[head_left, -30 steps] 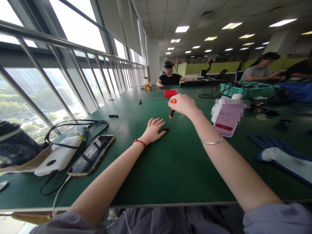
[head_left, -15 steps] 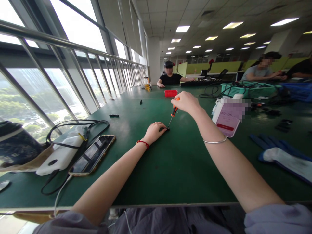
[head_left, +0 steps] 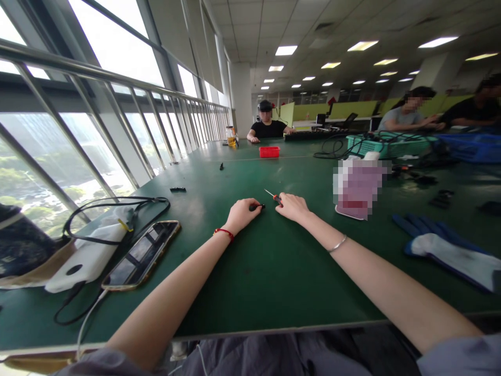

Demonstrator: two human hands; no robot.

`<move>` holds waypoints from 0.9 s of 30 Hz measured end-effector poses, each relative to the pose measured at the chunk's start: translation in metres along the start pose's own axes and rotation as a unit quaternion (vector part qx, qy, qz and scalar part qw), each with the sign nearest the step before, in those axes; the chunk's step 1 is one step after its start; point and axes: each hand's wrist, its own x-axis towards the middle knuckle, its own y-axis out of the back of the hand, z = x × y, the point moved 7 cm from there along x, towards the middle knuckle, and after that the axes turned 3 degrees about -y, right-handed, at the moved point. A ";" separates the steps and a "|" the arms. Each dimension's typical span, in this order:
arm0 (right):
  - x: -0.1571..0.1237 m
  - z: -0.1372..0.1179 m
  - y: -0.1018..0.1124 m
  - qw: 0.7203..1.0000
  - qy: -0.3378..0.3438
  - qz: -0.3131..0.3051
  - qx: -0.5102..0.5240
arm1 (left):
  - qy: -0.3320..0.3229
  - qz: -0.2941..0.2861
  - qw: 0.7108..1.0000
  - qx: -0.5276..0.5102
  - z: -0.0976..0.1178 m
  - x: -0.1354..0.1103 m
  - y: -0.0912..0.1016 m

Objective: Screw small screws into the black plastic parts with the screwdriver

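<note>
My left hand (head_left: 243, 215) is closed around a small black part (head_left: 257, 207) just above or on the green table (head_left: 270, 282); most of the part is hidden by the fingers, so its kind does not show. To the right, my right hand (head_left: 293, 207) grips a screwdriver (head_left: 277, 199) with an orange and black handle. Its thin metal shaft lies low and points to the upper left, its tip apart from the black part.
Left of my arms lie a phone (head_left: 143, 256), a white device (head_left: 88, 256) and looped cables. A red tray (head_left: 269, 152), small black pieces (head_left: 178, 189) and a propped phone (head_left: 358, 188) stand farther off. Blue-white gloves (head_left: 450, 250) lie right. A person (head_left: 270, 125) sits opposite.
My right hand has come down to the table, and the screwdriver has swung from steeply upright on the black part to nearly flat, away from it. The left hand keeps hold of the part.
</note>
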 end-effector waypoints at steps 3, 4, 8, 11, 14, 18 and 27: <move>0.000 0.002 -0.002 0.999 -0.019 0.006 0.026 | 0.017 0.016 0.999 -0.047 -0.006 0.001 0.002; 0.001 0.003 -0.001 0.999 -0.023 0.011 0.040 | 0.023 0.020 0.997 -0.066 -0.008 0.002 0.002; 0.005 0.005 0.000 0.990 -0.033 0.034 0.129 | 0.055 0.020 0.987 -0.147 -0.013 0.003 0.000; 0.008 0.000 -0.005 0.975 -0.006 0.032 0.218 | 0.063 0.003 0.977 -0.205 -0.013 0.005 -0.005; 0.010 -0.010 -0.012 0.954 0.040 0.010 0.298 | 0.062 -0.004 0.969 -0.237 -0.014 0.005 -0.008; 0.010 -0.017 -0.017 0.920 0.089 -0.014 0.382 | 0.057 -0.003 0.969 -0.242 -0.017 0.005 -0.009; 0.011 -0.017 -0.016 0.882 0.123 -0.033 0.454 | 0.009 -0.030 0.975 -0.219 -0.013 0.006 -0.008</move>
